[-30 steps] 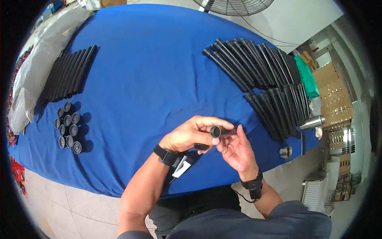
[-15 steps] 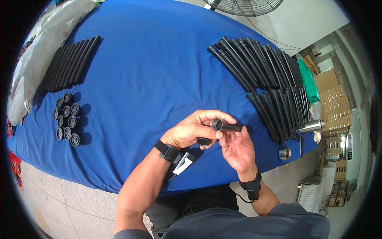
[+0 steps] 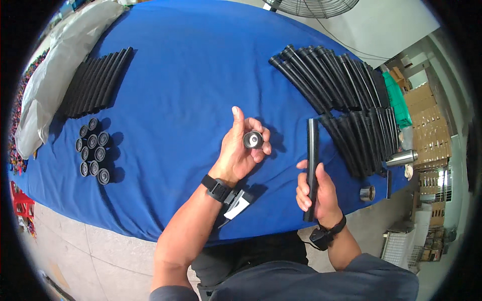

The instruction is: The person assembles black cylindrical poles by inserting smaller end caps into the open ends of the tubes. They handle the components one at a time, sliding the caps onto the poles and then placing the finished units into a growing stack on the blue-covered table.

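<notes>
My left hand (image 3: 236, 151), thumb raised, has its fingers curled round a small round black cap (image 3: 253, 140). The cap's hollow side faces up and shows a pale centre. To its right, my right hand (image 3: 324, 194) grips a plain black tube (image 3: 312, 155) near its lower half. That tube stands roughly upright in the picture, apart from the cap. Several similar round black caps (image 3: 92, 142) stand in a cluster on the blue cloth (image 3: 191, 85) at the left. Beyond my right hand lie two rows of black tubes (image 3: 346, 140), the far row with wider collars at the ends.
More plain black tubes (image 3: 98, 83) lie at the far left beside a translucent plastic sheet (image 3: 50, 95). A metal cylinder (image 3: 401, 157) and a short metal ring (image 3: 367, 193) sit near the right edge. A fan (image 3: 316, 6) stands beyond the table; cardboard (image 3: 427, 120) is stacked at right.
My hands have moved apart. The tube, earlier held across by my left hand with my right touching it, is now in my right hand alone. My left hand keeps a cap, now turned upward.
</notes>
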Available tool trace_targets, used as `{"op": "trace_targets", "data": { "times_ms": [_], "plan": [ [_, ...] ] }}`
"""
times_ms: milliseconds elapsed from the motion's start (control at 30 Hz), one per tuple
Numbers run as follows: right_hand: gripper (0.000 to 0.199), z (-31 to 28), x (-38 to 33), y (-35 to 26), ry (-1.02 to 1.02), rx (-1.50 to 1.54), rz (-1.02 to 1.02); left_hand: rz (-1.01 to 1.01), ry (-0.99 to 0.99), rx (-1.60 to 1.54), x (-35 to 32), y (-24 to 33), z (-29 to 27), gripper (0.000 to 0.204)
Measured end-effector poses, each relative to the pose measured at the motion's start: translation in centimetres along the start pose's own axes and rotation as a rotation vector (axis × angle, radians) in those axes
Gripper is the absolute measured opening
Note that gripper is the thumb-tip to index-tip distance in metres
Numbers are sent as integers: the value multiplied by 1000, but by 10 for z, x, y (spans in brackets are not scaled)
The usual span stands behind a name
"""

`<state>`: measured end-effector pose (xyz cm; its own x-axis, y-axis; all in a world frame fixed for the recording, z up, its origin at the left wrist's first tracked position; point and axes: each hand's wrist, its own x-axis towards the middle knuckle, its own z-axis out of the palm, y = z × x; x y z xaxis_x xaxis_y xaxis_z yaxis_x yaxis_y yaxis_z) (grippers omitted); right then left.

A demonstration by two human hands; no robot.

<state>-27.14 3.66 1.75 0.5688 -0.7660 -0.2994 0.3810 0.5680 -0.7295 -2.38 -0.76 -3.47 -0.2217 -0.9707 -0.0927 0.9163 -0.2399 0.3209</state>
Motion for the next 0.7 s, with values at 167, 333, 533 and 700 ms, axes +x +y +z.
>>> {"op": "trace_targets", "data": {
  "times_ms": [167, 333, 533, 700],
  "plan": [
    [54, 7, -6, 0, -31, -141, 40, -70, -52, -61, 0, 0, -3, 73],
    [45, 16, -12, -8, -35, -230, 95, -47, -11, -49, -1, 1, 4, 71],
    [37, 36, -10, 6, -55, -317, 227, 224, 135, 351, -1, 6, 6, 66],
    [43, 36, 2, 21, -74, -262, 245, 345, 95, 373, 3, 1, 0, 68]
  ]
}}
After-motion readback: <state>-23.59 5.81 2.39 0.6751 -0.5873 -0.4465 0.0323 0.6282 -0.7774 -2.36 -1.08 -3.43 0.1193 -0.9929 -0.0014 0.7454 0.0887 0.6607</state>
